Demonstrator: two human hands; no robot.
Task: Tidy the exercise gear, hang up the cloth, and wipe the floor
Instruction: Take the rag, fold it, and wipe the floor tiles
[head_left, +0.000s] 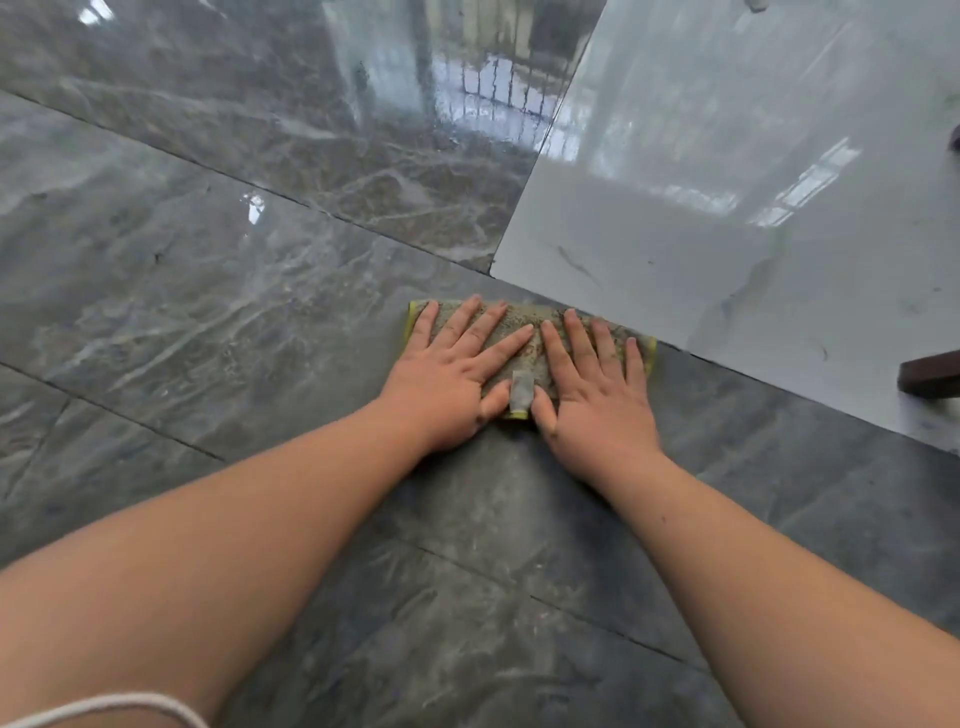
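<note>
A grey-brown cloth (524, 325) with a yellow-green edge lies flat on the dark marble floor (208, 291), just short of the seam with the pale tiles. My left hand (452, 374) presses flat on its left half, fingers spread. On the right half my right hand (592, 395) lies flat the same way. The two thumbs flank a small grey loop tag (521, 395) at the cloth's near edge. Both arms stretch forward from the bottom of the view. No exercise gear is in sight.
Glossy pale floor tiles (753, 249) fill the upper right. A dark wooden furniture foot (930, 376) juts in at the right edge. The dark tiles close to me look dusty and streaked; those farther away shine with window reflections. A white cord (119, 704) crosses the bottom left corner.
</note>
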